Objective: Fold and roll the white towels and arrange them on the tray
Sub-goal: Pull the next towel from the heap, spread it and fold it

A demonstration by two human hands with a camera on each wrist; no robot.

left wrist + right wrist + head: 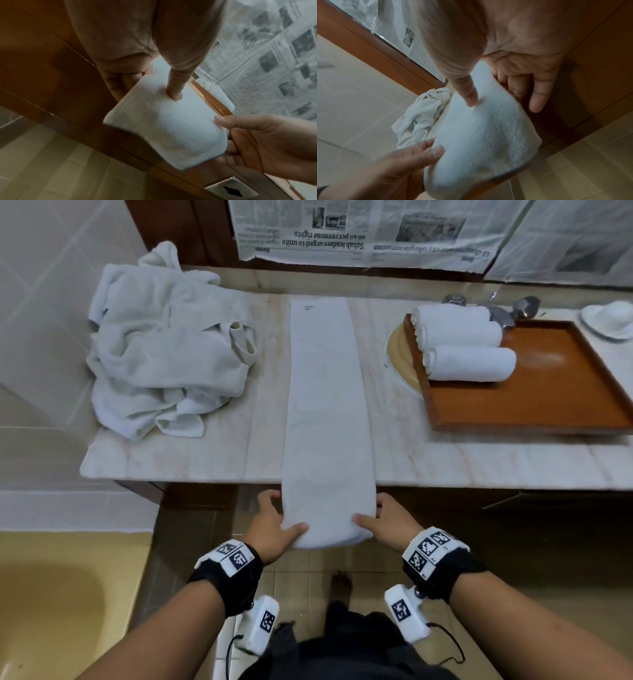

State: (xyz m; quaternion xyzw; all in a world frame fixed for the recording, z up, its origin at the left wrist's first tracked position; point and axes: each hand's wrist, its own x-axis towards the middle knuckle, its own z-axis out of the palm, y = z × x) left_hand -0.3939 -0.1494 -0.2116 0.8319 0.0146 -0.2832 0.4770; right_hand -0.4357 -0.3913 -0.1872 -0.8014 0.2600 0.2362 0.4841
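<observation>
A white towel [325,405], folded into a long narrow strip, lies across the marble counter [205,453] and hangs over its front edge. My left hand [274,523] pinches the near left corner, thumb on top and fingers underneath. My right hand [387,522] pinches the near right corner the same way. The left wrist view shows the towel end [164,128] under my left thumb [175,89], and the right wrist view shows the same towel end [481,135] under my right thumb [469,94]. Three rolled white towels [466,344] lie at the back left of the brown wooden tray [548,392].
A heap of crumpled white towels [164,350] fills the counter's left side. The tray partly covers a beige sink basin [400,354], with a chrome tap [496,309] behind it. A white dish [609,318] sits far right. Newspaper [359,231] covers the mirror behind.
</observation>
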